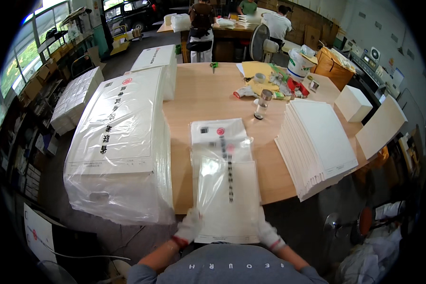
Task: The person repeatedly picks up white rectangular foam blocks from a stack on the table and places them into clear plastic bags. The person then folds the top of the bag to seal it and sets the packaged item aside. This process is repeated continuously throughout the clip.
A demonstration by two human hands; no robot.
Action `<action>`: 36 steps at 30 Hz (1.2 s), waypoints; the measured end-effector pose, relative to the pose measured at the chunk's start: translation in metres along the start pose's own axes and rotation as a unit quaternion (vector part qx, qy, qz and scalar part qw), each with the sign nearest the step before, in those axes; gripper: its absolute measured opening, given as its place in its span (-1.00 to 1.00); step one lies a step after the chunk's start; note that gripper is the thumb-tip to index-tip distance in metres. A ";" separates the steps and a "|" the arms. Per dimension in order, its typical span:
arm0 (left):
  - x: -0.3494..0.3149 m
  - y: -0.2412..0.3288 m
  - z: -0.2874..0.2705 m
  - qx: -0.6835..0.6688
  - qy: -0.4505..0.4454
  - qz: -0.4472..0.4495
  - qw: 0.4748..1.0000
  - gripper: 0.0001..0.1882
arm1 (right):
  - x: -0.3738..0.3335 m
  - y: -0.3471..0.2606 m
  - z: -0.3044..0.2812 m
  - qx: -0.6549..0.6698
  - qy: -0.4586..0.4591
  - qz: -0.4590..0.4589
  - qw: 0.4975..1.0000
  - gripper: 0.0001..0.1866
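Both my hands wear white gloves with red cuffs. At the near table edge, my left hand (189, 226) grips the left side of a white printed paper packet (227, 199) in a see-through plastic bag. My right hand (268, 231) is closed on its right side; the fingertips of both are partly hidden. The packet hangs over the table edge toward my body. Beneath its far end lies another bagged white packet (213, 130), flat on the wooden table (194, 90). To the left stands a tall stack of bagged printed packets (92, 128).
On the right is a fanned stack of white paper (324, 137), with a smaller white block (352, 104) beyond it. A glass jar (262, 105), gloves, a white bucket (300, 65) and green scissors (214, 66) lie farther back. Several people sit at a far table beside a fan (259, 42).
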State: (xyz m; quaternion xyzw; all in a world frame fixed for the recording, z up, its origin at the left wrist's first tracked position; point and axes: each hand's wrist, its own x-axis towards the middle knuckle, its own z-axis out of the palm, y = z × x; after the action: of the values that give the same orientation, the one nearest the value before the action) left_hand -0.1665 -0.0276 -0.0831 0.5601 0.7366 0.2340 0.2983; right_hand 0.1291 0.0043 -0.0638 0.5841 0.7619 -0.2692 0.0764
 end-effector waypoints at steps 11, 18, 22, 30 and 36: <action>-0.066 0.000 -0.026 -0.244 -0.013 0.000 0.970 -0.92 | -0.085 -0.007 0.003 0.308 0.151 -0.006 0.939 -0.55; -0.041 0.104 -0.058 -0.158 -0.041 0.294 0.942 -0.92 | -0.026 0.068 0.066 0.790 -0.104 -0.180 0.576 -0.67; -0.040 0.155 -0.132 -0.029 -0.013 0.453 0.891 -0.87 | -0.026 -0.050 0.001 0.768 -0.010 -0.002 0.641 -0.58; -0.061 0.078 -0.292 -0.387 0.290 0.467 0.740 -0.65 | 0.020 -0.211 -0.159 0.740 -0.178 -0.306 0.572 -0.65; -0.025 -0.068 -0.338 -0.331 0.515 0.205 0.764 -0.72 | 0.011 -0.293 -0.147 0.589 -0.266 -0.347 0.680 -0.62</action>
State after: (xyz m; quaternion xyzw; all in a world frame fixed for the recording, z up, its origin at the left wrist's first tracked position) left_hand -0.4453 -0.0732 0.1155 0.3596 0.5241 0.7719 -0.0140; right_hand -0.1180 0.0366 0.1500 0.1062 0.5415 -0.8137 -0.1825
